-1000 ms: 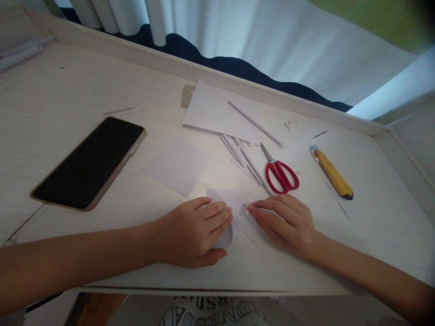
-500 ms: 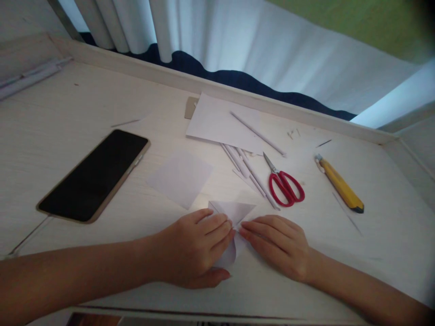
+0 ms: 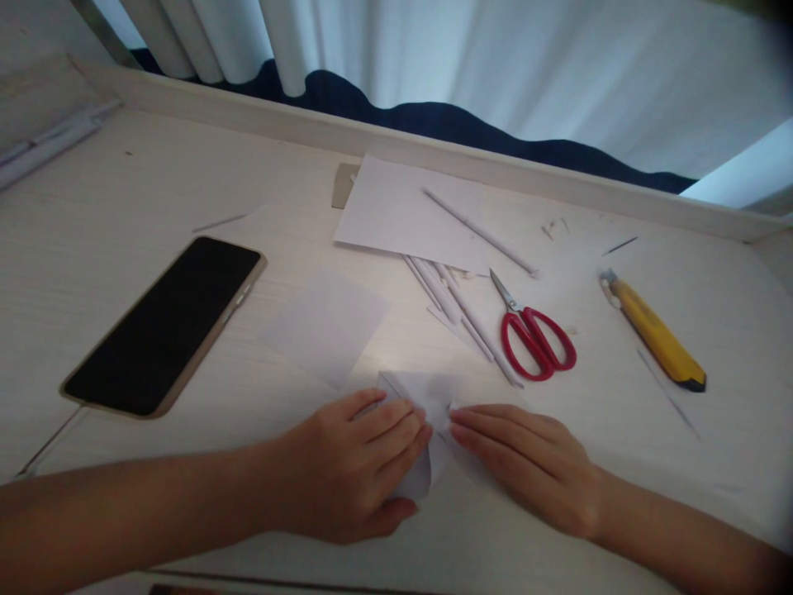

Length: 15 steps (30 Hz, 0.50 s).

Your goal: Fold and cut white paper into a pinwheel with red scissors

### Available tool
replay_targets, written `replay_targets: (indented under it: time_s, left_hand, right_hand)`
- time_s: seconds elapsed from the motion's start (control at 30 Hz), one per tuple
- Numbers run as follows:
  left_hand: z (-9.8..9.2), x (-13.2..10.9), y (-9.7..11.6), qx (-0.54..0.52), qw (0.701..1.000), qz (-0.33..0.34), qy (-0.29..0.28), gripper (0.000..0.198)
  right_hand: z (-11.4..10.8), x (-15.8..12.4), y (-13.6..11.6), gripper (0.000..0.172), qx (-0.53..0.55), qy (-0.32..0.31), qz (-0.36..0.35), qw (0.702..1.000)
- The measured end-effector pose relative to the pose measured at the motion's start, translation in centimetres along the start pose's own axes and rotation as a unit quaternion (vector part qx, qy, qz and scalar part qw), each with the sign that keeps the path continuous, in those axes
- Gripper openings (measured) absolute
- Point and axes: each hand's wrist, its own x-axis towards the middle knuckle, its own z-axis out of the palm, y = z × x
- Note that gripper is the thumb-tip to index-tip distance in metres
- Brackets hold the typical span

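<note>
A partly folded piece of white paper lies on the white table near its front edge. Across its left part rests my left hand, fingers together, pressing the paper down, the thumb a little apart below. My right hand has its fingertips pinched on the paper's right part, with the thumb hidden beneath. A small gap separates the two hands' fingertips. Just beyond my left hand lies a flat square of thin paper.
Red-handled scissors lie beside rolled paper sticks. A white sheet with another stick on it is behind them. A black phone is at left, a yellow cutter at right. A raised rim borders the back.
My right hand has moved right, away from my left hand, with its fingertips on the paper. My left hand has hardly moved. The view has shifted slightly.
</note>
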Motion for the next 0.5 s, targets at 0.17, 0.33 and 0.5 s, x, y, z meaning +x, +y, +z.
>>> replay_targets:
  time_s: [0.17,0.33,0.5]
  left_hand:
    - [-0.04,0.01,-0.05,0.007,1.0,0.003,-0.006,0.041]
    - [-0.18,-0.01,-0.13,0.01,1.0,0.009,-0.011,0.041]
    - [-0.07,0.01,-0.13,0.009,1.0,0.007,-0.023,0.041]
  right_hand:
    - [-0.59,0.47,0.15,0.027,-0.004,0.009,-0.004,1.0]
    - [-0.71,0.84,-0.23,0.026,-0.024,0.034,-0.092,0.995]
    - [-0.42,0.73,-0.54,0.025,-0.02,0.032,-0.111,0.993]
